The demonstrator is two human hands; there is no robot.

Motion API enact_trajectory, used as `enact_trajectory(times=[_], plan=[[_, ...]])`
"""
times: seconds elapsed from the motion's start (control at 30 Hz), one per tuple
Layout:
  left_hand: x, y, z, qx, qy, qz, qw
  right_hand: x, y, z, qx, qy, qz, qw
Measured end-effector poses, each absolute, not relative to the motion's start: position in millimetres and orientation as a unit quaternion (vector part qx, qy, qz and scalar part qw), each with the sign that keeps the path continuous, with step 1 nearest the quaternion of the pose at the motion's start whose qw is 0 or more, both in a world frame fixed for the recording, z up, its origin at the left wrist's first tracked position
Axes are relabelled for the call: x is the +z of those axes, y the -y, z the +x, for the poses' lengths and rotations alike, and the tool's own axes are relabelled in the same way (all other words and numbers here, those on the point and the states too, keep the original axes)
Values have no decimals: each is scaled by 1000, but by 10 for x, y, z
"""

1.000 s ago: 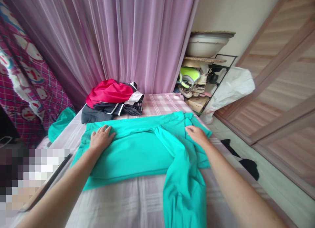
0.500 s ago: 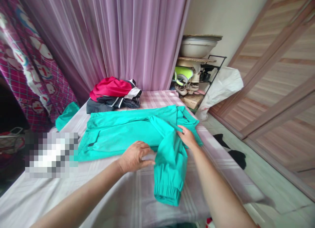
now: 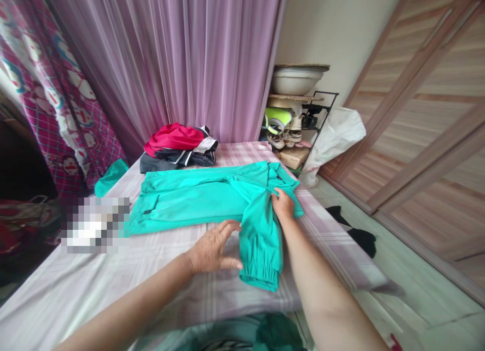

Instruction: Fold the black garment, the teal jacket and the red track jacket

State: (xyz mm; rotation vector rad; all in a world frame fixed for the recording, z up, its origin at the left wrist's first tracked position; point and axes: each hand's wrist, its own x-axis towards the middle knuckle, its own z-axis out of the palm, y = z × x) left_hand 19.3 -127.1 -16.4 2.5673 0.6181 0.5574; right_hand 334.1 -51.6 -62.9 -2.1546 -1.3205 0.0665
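A teal jacket [image 3: 197, 202] lies spread on the checked cloth of the table, its body stretching left. One sleeve [image 3: 261, 235] is folded across toward me, its elastic cuff [image 3: 259, 278] nearest my body. My left hand [image 3: 214, 247] is at the sleeve's left edge, thumb and fingers apart, fingertips at or just touching the fabric. On the sleeve's other side, my right hand [image 3: 282, 204] pinches the jacket fabric near the shoulder.
Red and black folded clothes [image 3: 178, 144] lie at the table's back left. A checked tablecloth [image 3: 182, 310] covers the table. Beyond its right edge stand a shoe rack [image 3: 295, 129], a white bag [image 3: 337, 136] and a wooden wardrobe [image 3: 417, 113]. A blurred-out patch covers something at left.
My left hand has moved slightly down along the sleeve, its fingers spread wider. The right hand keeps hold near the shoulder, and the cuff sits a little higher in view.
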Motion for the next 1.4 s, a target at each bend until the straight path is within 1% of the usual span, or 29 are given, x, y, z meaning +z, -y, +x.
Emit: enact_trajectory(times=[0.17, 0.3, 0.37, 0.47, 0.6, 0.7, 0.77, 0.83, 0.93, 1.0, 1.1, 1.17, 1.3, 1.4], plan=[[-188, 1489, 312, 187, -175, 955, 150, -595, 532, 3303, 30, 490, -817, 302], [-136, 1453, 377, 156, -199, 960, 122, -572, 551, 3310, 38, 494, -811, 310], [-11, 1392, 331, 175, -236, 948, 124, -564, 548, 3344, 45, 496, -806, 319], [363, 1314, 139, 269, -329, 896, 125, -557, 533, 3409, 65, 499, -796, 335], [1085, 1254, -273, 421, -387, 811, 119, -571, 525, 3436, 103, 505, -782, 351], [1477, 1181, -608, 475, -411, 755, 187, -600, 534, 3401, 110, 513, -773, 357], [1561, 1103, -812, 490, -429, 726, 222, -618, 539, 3370, 104, 521, -766, 360], [1512, 1011, -994, 464, -440, 726, 254, -620, 535, 3342, 88, 536, -758, 362], [1317, 884, -1235, 369, -448, 769, 268, -556, 504, 3301, 54, 568, -741, 354], [1186, 812, -1380, 313, -449, 806, 225, -464, 465, 3264, 38, 605, -727, 322], [1035, 705, -1571, 267, -447, 842, 138, -307, 384, 3197, 31, 677, -698, 231], [940, 629, -1679, 241, -449, 855, 92, -238, 327, 3155, 26, 698, -691, 187], [658, 508, -1816, 191, -488, 851, 26, -237, 258, 3111, -8, 689, -704, 172], [384, 501, -1828, 184, -532, 827, 15, -299, 255, 3123, -37, 694, -695, 187]])
